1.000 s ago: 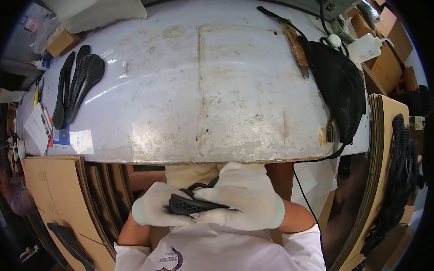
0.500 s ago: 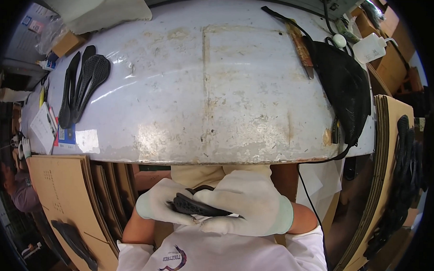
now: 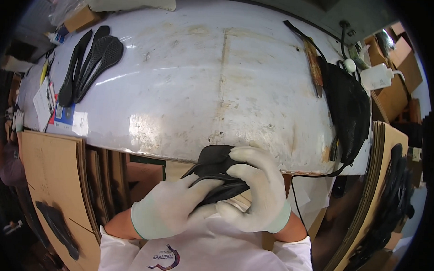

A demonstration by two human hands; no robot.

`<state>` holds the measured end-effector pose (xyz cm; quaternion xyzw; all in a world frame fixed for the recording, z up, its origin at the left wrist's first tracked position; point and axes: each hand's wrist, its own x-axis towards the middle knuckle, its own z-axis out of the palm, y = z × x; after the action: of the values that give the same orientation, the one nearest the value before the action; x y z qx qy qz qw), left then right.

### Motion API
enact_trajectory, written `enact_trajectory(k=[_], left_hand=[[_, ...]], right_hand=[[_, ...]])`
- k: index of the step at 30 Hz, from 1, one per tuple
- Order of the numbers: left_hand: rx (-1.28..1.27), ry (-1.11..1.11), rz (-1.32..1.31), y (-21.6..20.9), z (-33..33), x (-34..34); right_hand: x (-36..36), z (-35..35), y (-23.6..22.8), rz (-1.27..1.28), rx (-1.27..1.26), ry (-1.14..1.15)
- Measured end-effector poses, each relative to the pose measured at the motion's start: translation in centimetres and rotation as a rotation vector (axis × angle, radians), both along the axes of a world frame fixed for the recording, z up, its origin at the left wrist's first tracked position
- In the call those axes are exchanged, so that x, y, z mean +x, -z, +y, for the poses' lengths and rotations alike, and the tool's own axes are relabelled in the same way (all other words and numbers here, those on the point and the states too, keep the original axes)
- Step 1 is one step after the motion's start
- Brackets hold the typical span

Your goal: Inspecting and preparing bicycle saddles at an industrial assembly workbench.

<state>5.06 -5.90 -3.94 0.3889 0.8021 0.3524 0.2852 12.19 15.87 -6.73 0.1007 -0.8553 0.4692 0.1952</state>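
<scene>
A black bicycle saddle (image 3: 215, 170) is held in front of my chest, just off the near table edge, its broad end pointing up toward the table. My left hand (image 3: 171, 205), in a white knit glove, grips its lower left side with the fingers over it. On the right side, my gloved right hand (image 3: 256, 184) curls round it, fingertips on the upper face and thumb beneath. The palms hide part of its underside. More black saddles (image 3: 102, 55) lie at the table's far left.
On the table's right lie a black cloth bag (image 3: 347, 102) and a rusty knife-like blade (image 3: 316, 72). Behind them stands a white squeeze bottle (image 3: 377, 76). Cardboard sheets (image 3: 53, 177) stand at left; at right, more saddles (image 3: 384, 203) lie on cardboard. A co-worker's sleeve (image 3: 11, 164) shows far left.
The saddle has been raised from my lap toward the table edge and tipped up, showing more of it. My right hand's fingers have spread along its side. The view has shifted slightly.
</scene>
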Motion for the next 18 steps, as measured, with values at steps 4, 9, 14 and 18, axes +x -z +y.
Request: enact_trajectory(k=[4,9,14,18], left_hand=[[0.031,0.043,-0.029,-0.4,0.6,-0.3],[0.040,0.054,0.005,-0.1,0.8,-0.3],[0.090,0.080,0.059,0.4,0.8,-0.5],[0.123,0.020,0.075,0.9,0.8,-0.3]], right_hand=[[0.6,0.1,0.0,-0.076,0.018,0.018],[0.6,-0.6,0.4,-0.101,-0.048,0.122],[0.2,0.2,0.8,-0.017,-0.008,0.079],[0.3,0.1,0.7,-0.068,-0.046,0.045]])
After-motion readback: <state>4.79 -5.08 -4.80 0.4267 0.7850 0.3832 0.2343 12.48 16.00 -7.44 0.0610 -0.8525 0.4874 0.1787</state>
